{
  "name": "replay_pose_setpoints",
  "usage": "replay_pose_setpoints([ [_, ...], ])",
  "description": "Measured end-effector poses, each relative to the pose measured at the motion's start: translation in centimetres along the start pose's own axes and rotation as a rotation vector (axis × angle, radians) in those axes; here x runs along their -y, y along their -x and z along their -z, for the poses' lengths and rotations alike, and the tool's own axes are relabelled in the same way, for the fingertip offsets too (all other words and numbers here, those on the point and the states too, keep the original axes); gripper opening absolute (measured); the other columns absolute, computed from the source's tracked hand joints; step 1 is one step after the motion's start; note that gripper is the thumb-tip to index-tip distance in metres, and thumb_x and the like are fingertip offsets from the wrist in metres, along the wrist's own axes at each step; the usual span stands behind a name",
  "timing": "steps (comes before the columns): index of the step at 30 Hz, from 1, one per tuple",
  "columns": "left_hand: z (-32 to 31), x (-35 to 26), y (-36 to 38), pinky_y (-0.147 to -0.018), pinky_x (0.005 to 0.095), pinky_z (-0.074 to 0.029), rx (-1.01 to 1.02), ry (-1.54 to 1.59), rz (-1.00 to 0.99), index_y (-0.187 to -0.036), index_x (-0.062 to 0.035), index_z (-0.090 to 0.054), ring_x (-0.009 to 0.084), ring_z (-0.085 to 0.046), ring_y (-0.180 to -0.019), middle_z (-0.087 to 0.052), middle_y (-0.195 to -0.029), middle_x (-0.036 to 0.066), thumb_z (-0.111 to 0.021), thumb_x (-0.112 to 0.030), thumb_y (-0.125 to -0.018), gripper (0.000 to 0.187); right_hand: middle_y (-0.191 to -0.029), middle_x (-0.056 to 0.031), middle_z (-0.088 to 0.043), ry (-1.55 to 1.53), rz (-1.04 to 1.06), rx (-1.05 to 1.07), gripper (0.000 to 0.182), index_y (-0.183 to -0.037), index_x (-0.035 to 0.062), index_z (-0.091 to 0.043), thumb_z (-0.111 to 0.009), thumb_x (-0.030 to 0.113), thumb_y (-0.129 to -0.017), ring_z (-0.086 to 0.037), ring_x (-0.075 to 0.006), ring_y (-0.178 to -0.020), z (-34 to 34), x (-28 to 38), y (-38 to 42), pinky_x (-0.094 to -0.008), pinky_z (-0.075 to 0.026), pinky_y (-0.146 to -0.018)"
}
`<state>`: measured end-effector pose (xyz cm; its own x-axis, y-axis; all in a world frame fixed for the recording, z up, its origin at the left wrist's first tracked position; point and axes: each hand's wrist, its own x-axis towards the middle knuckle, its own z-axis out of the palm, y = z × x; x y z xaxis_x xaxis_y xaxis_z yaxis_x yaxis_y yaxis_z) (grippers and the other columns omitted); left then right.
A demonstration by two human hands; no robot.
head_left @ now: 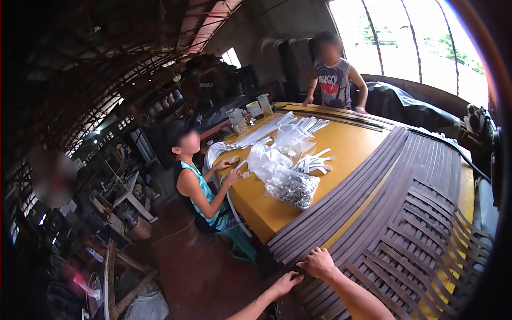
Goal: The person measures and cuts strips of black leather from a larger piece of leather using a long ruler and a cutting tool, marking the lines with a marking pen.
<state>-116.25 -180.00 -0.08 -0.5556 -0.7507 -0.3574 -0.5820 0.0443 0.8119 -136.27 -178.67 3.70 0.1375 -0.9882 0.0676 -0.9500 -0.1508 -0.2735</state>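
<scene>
the right hand (319,263) curls at the near ends of the brown strips (344,196), the left hand (285,284) just beside it; whether either grips one, i cannot tell. the strips lie across a yellow table (349,149).

A clear plastic bag (284,180) lies beside white strips (316,162).

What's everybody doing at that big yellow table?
The camera wearer's right hand is on the near ends of long brown strips on the yellow table; the left hand is close beside it. One person sits at the table's side, another stands at the far end. A clear bag of small shiny pieces lies on the table.
</scene>
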Motion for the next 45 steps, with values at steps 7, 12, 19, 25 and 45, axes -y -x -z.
replay_pose_setpoints([
  [7, 1.4, -2.5, -0.6, -0.103, 0.0419, -0.044, 0.143, -0.494, -0.029, -0.141, -0.0028, -0.049, 0.0396, -0.057, -0.124, -0.060, -0.130, 0.029, -0.045, -0.071, -0.093, 0.084, -0.096, -0.0057, -0.070, 0.081, -0.012, 0.090, 0.051, -0.084, 0.0125, -0.078, -0.049, 0.053, -0.098, -0.060, -0.0255, -0.103, 0.3, 0.2, -0.3, -0.0399, -0.045, -0.082],
  [12, 0.9, -0.9, -0.9, -0.107, 0.0397, -0.042, 0.185, -0.040, -0.104, -0.144, 0.0001, -0.045, 0.0354, -0.056, -0.128, -0.058, -0.135, 0.027, -0.049, -0.064, -0.096, 0.080, -0.097, -0.0034, -0.068, 0.054, -0.021, 0.110, 0.040, -0.095, 0.0151, -0.076, -0.051, 0.047, -0.097, -0.060, -0.0234, -0.107, 0.4, 0.1, -0.3, -0.0456, -0.043, -0.093],
  [19, 2.8, -0.8, -1.6, -0.076, 0.0360, -0.056, 0.311, 0.015, -0.099, -0.145, -0.0027, -0.045, 0.0245, -0.070, -0.094, -0.064, -0.124, 0.021, -0.053, -0.059, -0.097, 0.075, -0.101, -0.0058, -0.070, 0.119, 0.016, 0.176, 0.041, -0.094, 0.0157, -0.077, -0.050, 0.047, -0.098, -0.064, -0.0262, -0.109, 2.0, 1.4, 0.7, -0.0605, -0.028, -0.114],
  [25, 4.1, -0.6, -0.9, -0.084, 0.0335, -0.053, 0.456, 0.010, -0.066, -0.148, -0.0046, -0.041, 0.0225, -0.068, -0.085, -0.066, -0.117, 0.021, -0.054, -0.056, -0.098, 0.073, -0.086, -0.0080, -0.069, 0.079, -0.157, 0.119, 0.052, -0.080, 0.0107, -0.077, -0.050, 0.050, -0.099, -0.066, -0.0255, -0.097, 1.6, 2.2, 0.9, -0.0497, -0.028, -0.116],
  [45, 16.4, 25.3, -4.9, -0.075, 0.0348, -0.053, 0.371, 0.142, 0.216, -0.098, -0.0016, -0.074, 0.0197, -0.068, -0.079, -0.073, -0.086, 0.010, -0.074, -0.037, -0.087, 0.037, -0.125, -0.0124, -0.064, 0.173, -0.616, -0.299, 0.024, -0.094, 0.0070, -0.076, -0.078, 0.026, -0.080, -0.044, -0.0369, -0.137, -2.2, 13.5, 1.6, -0.0557, -0.031, -0.115],
])
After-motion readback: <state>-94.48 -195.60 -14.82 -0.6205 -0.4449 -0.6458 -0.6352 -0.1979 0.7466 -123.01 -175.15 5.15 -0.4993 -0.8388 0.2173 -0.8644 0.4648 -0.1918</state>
